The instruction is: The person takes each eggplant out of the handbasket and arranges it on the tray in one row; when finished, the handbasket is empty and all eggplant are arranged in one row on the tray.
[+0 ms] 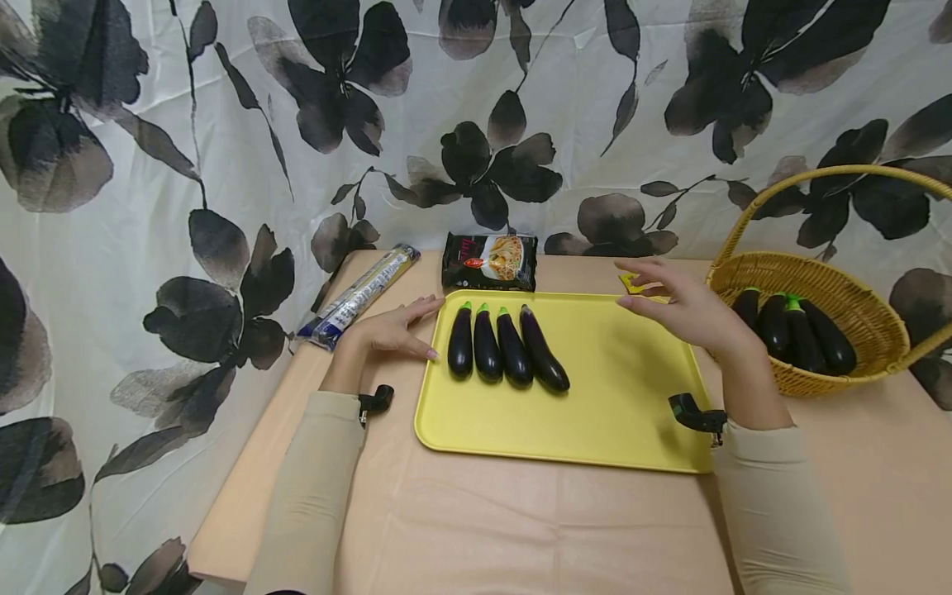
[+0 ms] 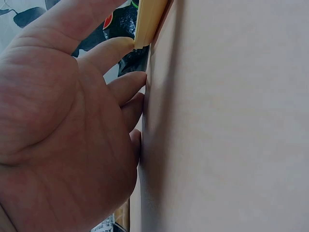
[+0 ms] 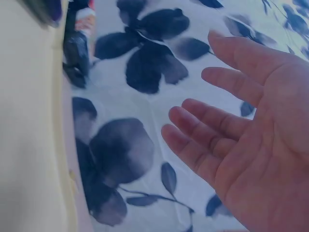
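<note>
Several dark purple eggplants [image 1: 487,351] lie side by side on the left half of a yellow tray [image 1: 617,421], green stem ends pointing away from me. My left hand [image 1: 394,328] rests at the tray's left edge with fingers extended. In the left wrist view, its fingertips [image 2: 126,43] touch the tray's rim [image 2: 150,21]. Over the tray's right part hovers my right hand [image 1: 692,310], holding nothing. The right wrist view shows that hand [image 3: 256,130] with spread, slightly bent fingers, apart from the tray [image 3: 29,125].
A wicker basket [image 1: 881,326] with a tall handle stands at the right, holding more eggplants [image 1: 806,339]. Behind the tray sits a black food packet [image 1: 489,262]. A long silver-blue packet [image 1: 364,291] lies at the left. Part of a small yellow item [image 1: 629,281] shows near the right hand.
</note>
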`<state>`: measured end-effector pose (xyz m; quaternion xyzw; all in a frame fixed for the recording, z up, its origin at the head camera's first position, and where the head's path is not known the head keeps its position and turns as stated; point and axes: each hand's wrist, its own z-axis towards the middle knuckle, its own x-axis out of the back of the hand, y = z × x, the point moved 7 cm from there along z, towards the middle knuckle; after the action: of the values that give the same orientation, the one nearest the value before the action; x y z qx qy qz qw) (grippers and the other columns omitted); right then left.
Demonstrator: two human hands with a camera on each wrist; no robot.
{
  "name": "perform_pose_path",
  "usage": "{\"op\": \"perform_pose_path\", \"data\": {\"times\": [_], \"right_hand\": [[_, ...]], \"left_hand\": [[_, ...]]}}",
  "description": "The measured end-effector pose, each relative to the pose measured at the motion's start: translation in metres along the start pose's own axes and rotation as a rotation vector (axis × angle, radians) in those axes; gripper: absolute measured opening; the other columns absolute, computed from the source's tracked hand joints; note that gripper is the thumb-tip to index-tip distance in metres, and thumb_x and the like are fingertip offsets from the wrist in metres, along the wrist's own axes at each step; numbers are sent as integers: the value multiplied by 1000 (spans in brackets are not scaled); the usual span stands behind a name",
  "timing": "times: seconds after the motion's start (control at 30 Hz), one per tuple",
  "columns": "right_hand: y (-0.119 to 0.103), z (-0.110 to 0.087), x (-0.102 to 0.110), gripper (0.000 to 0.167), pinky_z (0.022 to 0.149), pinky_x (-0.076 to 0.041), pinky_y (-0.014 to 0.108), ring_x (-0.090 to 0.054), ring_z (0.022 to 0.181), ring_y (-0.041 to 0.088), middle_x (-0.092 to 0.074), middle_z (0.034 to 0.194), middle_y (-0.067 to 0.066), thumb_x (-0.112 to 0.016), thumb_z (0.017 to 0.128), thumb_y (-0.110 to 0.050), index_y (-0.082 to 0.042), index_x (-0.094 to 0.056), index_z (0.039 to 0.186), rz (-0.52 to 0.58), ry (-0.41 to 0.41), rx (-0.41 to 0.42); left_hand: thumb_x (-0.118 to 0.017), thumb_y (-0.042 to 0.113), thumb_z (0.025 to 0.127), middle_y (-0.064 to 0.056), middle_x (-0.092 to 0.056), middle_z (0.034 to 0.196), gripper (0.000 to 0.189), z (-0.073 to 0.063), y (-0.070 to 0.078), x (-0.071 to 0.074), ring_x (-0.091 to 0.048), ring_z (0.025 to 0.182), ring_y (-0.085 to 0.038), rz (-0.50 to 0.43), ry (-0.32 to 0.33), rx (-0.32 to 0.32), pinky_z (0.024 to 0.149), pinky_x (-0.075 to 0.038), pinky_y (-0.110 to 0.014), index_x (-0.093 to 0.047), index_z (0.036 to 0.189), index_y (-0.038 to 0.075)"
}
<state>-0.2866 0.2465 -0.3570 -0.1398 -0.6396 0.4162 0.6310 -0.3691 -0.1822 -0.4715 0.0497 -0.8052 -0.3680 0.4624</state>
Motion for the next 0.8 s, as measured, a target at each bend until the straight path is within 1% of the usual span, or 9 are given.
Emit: {"op": "perform_pose_path", "data": {"times": [0.2, 0.4, 0.47, 0.5, 0.6, 0.63, 0.7, 0.77, 0.8], "right_hand": [[8, -15, 29, 61, 109, -42, 68, -50, 136, 41, -47, 152, 16, -66, 104, -31, -19, -44, 160, -32, 97, -28], [22, -29, 52, 61, 107, -46, 59, -51, 132, 41, -47, 155, 17, -65, 104, -34, -20, -45, 160, -93, 193, -64], [28, -34, 58, 61, 107, -50, 40, -51, 130, 40, -47, 156, 17, -64, 104, -36, -20, -45, 160, -110, 213, -83], [31, -36, 61, 61, 103, -50, 30, -52, 129, 39, -48, 156, 17, -64, 104, -37, -20, -44, 160, -124, 220, -94], [40, -42, 69, 62, 87, -41, 7, -53, 126, 39, -49, 154, 19, -64, 104, -37, -21, -43, 161, -132, 238, -111], [44, -44, 72, 62, 80, -35, 3, -53, 125, 39, -49, 153, 19, -63, 104, -38, -21, -43, 161, -141, 243, -121], [50, -47, 76, 64, 77, -33, 0, -53, 126, 42, -49, 153, 22, -63, 105, -38, -20, -41, 162, -143, 246, -131], [58, -49, 80, 65, 75, -34, 1, -52, 128, 43, -48, 153, 23, -62, 105, -39, -19, -40, 162, -151, 246, -153], [62, -51, 82, 65, 81, -42, 6, -51, 129, 44, -46, 155, 23, -61, 105, -41, -19, -39, 162, -155, 244, -167]], "left_hand": [[-92, 49, 75, 0, -1, 177, 119, -1, 2, 1, 6, 164, -27, -9, 3, -4, 131, 1, -58, -20, 168, 32], [-93, 48, 75, -1, 0, 177, 120, -1, 3, 0, 7, 164, -27, -8, 2, -10, 131, 1, -57, -19, 168, 31], [-93, 48, 75, -1, 0, 177, 120, -1, 3, 0, 7, 164, -26, -7, 1, -9, 131, 1, -56, -19, 168, 31], [-93, 48, 75, -2, 0, 177, 120, -1, 3, 0, 7, 164, -27, -6, 1, -8, 131, 1, -56, -19, 168, 31], [-93, 47, 75, -3, 0, 177, 120, -1, 2, 0, 7, 164, -29, -3, -1, -10, 131, 2, -58, -19, 168, 29], [-92, 47, 76, -4, 0, 177, 120, -2, 3, 0, 7, 164, -29, -1, -1, -12, 130, 2, -59, -19, 168, 29], [-92, 47, 76, -6, 0, 177, 120, -2, 3, 1, 7, 163, -31, 7, 0, -16, 130, 3, -60, -19, 169, 28], [-92, 48, 76, -5, 0, 177, 120, -1, 2, 1, 7, 163, -30, 13, 1, -11, 130, 4, -60, -19, 168, 28], [-92, 49, 75, -5, 0, 177, 120, -2, 2, 1, 7, 163, -30, 17, 2, -11, 130, 4, -59, -19, 168, 29]]}}
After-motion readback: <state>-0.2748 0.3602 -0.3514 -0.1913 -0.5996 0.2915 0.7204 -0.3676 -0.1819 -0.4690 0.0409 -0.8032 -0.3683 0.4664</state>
